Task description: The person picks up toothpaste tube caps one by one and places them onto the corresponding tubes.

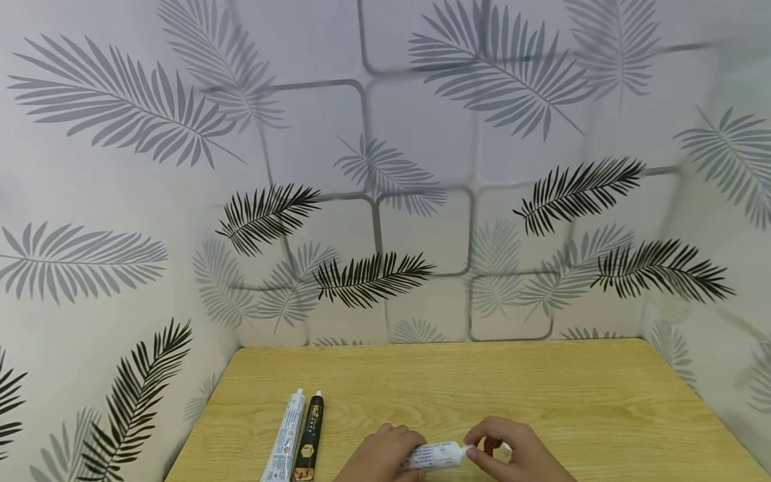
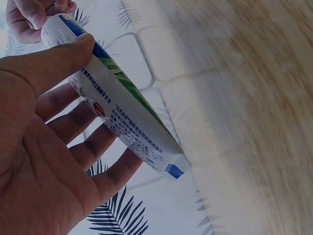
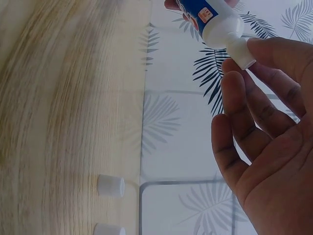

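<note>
My left hand [image 1: 385, 455] grips a white toothpaste tube [image 1: 434, 455] around its body, thumb on one side and fingers on the other. In the left wrist view the tube [image 2: 115, 98] shows blue and green bands, rows of printed characters and a flat crimped end. At the tube's other end is a white cap [image 3: 241, 53], pinched between the thumb and fingertips of my right hand [image 1: 515, 452]. Whether the cap is loose on the neck I cannot tell.
Left of my hands, a white tube [image 1: 284, 438] and a black tube [image 1: 309, 438] lie side by side, narrow tips pointing away. Two white caps, one nearer [image 3: 111, 186] and one at the frame's bottom [image 3: 109, 229], rest on the wooden table [image 1: 421, 375]. A leaf-patterned wall [image 1: 421, 234] stands behind.
</note>
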A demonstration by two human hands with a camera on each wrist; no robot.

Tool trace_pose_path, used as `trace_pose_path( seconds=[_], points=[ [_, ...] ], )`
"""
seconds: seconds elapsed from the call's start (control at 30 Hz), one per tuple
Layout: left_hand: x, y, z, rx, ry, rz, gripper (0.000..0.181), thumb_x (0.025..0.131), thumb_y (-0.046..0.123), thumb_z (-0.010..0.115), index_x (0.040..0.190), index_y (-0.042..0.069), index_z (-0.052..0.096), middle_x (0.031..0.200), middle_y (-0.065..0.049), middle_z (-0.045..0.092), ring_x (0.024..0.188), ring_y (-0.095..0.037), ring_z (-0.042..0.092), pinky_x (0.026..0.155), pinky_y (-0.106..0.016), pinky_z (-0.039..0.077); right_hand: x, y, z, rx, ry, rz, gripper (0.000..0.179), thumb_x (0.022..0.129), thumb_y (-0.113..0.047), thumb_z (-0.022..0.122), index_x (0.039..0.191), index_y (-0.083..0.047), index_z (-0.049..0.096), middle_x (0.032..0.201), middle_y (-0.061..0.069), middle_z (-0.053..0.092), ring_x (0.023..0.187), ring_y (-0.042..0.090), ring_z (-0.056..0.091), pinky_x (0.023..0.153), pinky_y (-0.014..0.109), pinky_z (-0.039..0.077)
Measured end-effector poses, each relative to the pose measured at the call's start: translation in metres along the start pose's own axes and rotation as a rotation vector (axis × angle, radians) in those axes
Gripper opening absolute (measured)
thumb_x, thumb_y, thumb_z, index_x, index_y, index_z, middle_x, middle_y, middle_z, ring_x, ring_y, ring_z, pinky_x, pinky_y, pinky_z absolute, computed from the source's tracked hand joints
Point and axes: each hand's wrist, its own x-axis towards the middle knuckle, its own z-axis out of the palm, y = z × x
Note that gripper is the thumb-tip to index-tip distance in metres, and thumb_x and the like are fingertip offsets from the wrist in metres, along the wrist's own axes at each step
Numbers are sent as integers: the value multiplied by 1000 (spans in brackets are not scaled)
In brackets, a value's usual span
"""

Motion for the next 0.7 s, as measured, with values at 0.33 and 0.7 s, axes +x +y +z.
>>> trace_pose_path(
  seconds=[0.33,0.7],
  points=[
    [0,-7,-5,-89,40,18,30,92,28,83,119,18,75,101,14,70,87,1,55,79,-25,49,9,-10,2,-32,-6,200,17,105,-22,69,119,-14,74,100,-4,74,77,-2,62,67,26,56],
    [-1,-12,-4,-144,17,-15,31,93,29,83,122,19,75,104,14,71,85,1,52,78,-23,47,14,-9,5,-4,-24,255,16,106,-25,68,116,-13,72,83,-11,70,71,-1,61,57,26,52]
  ],
)
